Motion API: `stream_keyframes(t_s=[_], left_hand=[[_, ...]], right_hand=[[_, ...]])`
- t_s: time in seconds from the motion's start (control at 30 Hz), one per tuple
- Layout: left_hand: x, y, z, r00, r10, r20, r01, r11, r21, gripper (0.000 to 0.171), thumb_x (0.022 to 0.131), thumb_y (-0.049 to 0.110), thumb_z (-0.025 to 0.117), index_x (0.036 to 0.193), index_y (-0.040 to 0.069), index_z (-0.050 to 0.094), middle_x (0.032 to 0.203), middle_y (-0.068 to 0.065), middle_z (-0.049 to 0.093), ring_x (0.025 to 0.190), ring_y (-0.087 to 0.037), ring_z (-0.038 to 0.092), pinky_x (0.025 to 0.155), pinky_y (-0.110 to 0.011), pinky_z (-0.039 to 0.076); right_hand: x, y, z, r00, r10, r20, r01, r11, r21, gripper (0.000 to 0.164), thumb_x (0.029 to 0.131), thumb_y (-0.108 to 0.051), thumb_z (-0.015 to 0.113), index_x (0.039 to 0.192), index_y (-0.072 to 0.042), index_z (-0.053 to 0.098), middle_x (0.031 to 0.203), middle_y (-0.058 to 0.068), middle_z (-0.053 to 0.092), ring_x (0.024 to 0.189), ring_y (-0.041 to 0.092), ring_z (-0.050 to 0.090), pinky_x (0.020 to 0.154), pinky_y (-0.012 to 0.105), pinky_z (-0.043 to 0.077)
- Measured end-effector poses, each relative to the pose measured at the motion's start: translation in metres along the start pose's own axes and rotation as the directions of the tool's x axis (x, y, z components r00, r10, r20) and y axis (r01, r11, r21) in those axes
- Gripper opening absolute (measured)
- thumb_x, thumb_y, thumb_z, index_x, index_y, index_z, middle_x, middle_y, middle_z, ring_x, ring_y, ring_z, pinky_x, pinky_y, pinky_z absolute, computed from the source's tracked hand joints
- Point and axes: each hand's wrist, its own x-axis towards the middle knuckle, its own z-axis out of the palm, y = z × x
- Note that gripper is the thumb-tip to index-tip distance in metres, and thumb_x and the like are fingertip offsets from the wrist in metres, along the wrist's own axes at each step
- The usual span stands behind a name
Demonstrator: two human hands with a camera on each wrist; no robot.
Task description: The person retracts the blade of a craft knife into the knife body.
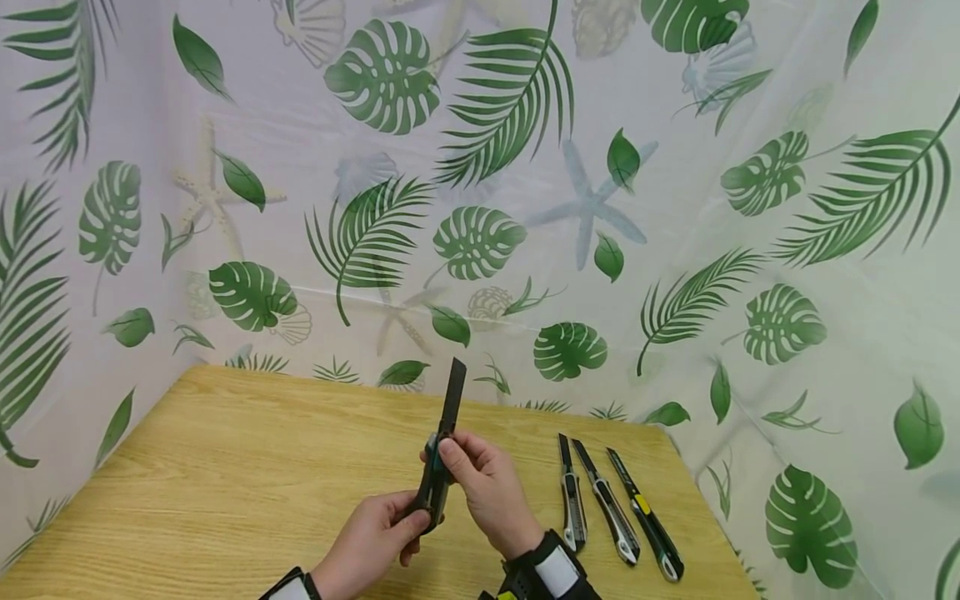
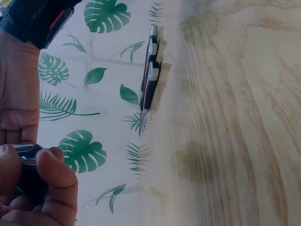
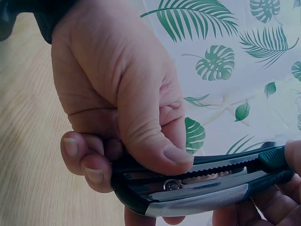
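Observation:
A utility knife (image 1: 434, 493) with a dark blade (image 1: 453, 393) extended upward is held upright between both hands. My left hand (image 1: 375, 533) grips the lower end of its handle, thumb along the near side. Higher up, my right hand (image 1: 491, 492) pinches the handle just below the blade. The right wrist view gives a closer look: silver and dark green casing (image 3: 197, 200), a toothed slot, a round screw and a ribbed green slider (image 3: 273, 158) beside the fingers at the right edge. The blade falls outside both wrist views.
To the right on the wooden table (image 1: 262, 467) lie a grey utility knife (image 1: 572, 508), a second grey one (image 1: 613, 512) and a black one with a yellow slider (image 1: 651, 518), side by side, blades extended. A leaf-patterned curtain (image 1: 480, 167) stands behind the table.

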Motion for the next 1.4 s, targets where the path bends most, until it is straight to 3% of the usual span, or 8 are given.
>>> stream_keyframes(t_s=[0.17, 0.7, 1.4], left_hand=[[-0.0007, -0.0004, 0.0001, 1.0, -0.003, -0.004, 0.003, 1.0, 0.007, 0.026, 0.104, 0.016, 0.059, 0.121, 0.0, 0.069, 0.077, -0.005, 0.062, 0.064, -0.018, 0.056, 0.057, -0.032, 0.049], [-0.0003, -0.0019, -0.0009, 1.0, 0.013, 0.005, -0.013, 1.0, -0.014, 0.028, 0.105, 0.017, 0.058, 0.123, -0.002, 0.068, 0.077, -0.005, 0.063, 0.065, -0.018, 0.056, 0.056, -0.03, 0.05], [-0.0022, 0.004, 0.0012, 1.0, 0.021, 0.003, -0.02, 0.998, -0.058, 0.033, 0.105, 0.015, 0.059, 0.13, -0.005, 0.063, 0.079, -0.005, 0.066, 0.065, -0.017, 0.056, 0.055, -0.028, 0.051]], right_hand=[[-0.0004, -0.0009, 0.0, 1.0, -0.016, 0.012, 0.016, 1.0, -0.021, 0.039, 0.105, -0.036, 0.058, 0.122, -0.003, 0.068, 0.113, 0.015, 0.073, 0.099, 0.028, 0.068, 0.089, 0.036, 0.055], [-0.0029, -0.001, 0.003, 1.0, 0.003, 0.023, -0.004, 0.999, 0.042, 0.037, 0.103, -0.025, 0.063, 0.133, -0.003, 0.063, 0.122, 0.022, 0.068, 0.118, 0.028, 0.064, 0.101, 0.037, 0.051], [-0.0058, 0.0016, 0.0019, 0.994, 0.052, 0.092, -0.063, 0.991, 0.12, 0.045, 0.102, -0.014, 0.064, 0.145, -0.008, 0.053, 0.131, 0.016, 0.065, 0.124, 0.026, 0.059, 0.103, 0.038, 0.047]])
